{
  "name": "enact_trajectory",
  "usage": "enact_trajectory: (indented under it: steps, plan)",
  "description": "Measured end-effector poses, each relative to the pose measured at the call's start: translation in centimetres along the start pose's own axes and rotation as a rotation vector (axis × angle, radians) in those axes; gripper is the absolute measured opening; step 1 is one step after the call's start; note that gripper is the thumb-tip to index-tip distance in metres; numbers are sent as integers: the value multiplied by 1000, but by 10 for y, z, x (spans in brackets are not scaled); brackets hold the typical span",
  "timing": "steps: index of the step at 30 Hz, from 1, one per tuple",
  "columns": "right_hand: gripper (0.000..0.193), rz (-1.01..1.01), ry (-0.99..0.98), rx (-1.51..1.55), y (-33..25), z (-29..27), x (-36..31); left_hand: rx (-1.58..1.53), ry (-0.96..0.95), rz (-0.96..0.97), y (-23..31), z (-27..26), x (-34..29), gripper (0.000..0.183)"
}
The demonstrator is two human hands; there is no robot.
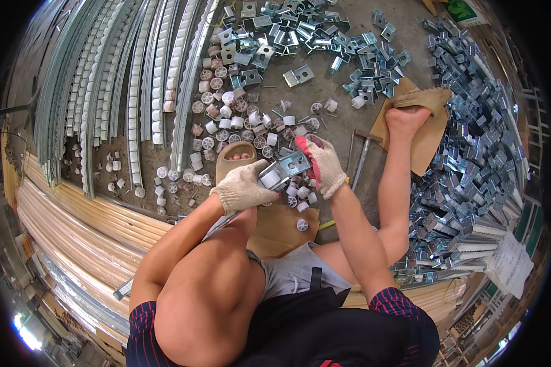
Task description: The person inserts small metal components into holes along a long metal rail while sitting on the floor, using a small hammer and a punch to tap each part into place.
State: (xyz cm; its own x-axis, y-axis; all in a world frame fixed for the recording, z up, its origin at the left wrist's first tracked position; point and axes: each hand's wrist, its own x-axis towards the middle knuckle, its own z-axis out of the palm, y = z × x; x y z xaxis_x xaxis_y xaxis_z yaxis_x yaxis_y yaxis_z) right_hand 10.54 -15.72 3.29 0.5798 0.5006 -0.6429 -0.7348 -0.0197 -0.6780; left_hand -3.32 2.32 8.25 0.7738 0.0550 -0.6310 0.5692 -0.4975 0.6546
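My left hand (245, 185), in a knitted work glove, is closed around the end of a metal rail (219, 225). The rail runs back under my left forearm. A white roller (269, 178) sits in the rail's end beside my fingers. My right hand (324, 166), in a glove with a red palm, grips a silver metal bracket (296, 163) with holes in it. The bracket is at the rail's end; whether it is seated on it I cannot tell. Loose white rollers (260, 142) lie on the floor just beyond and below both hands.
Rails fitted with white rollers (134, 116) lie at the far left. Loose brackets (306, 30) are heaped at the back, and a larger bracket pile (453, 183) spreads along the right. A hammer (362, 156) lies right of my right hand. Wrapped tubes (79, 226) lie at the left.
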Motion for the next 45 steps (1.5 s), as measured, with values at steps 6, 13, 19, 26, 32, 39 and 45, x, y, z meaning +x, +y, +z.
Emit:
enact_trajectory:
  steps: [6, 13, 19, 26, 32, 39, 45]
  plan:
    - [15, 4, -76, -8, 4, -4, 10, -27, -38, -5, 1, 1, -2, 61]
    - [10, -2, -208, 42, 11, -19, 24, -6, -17, 35, 5, 1, -3, 54]
    - [11, -101, -177, -63, 12, -2, 20, -29, -43, 75, -3, 3, -2, 52]
    - [21, -215, -263, -167, 3, 5, 11, 34, 77, 100, 3, 11, -5, 61]
    - [17, -144, -348, -637, -30, 18, -3, -76, 71, 46, 10, 9, -6, 65]
    - [24, -132, -323, -272, 13, -1, 12, -22, 49, 44, 13, 11, -5, 60]
    - [32, -138, 5, -162, 13, -50, 0, 11, 118, 38, 6, 14, 1, 64]
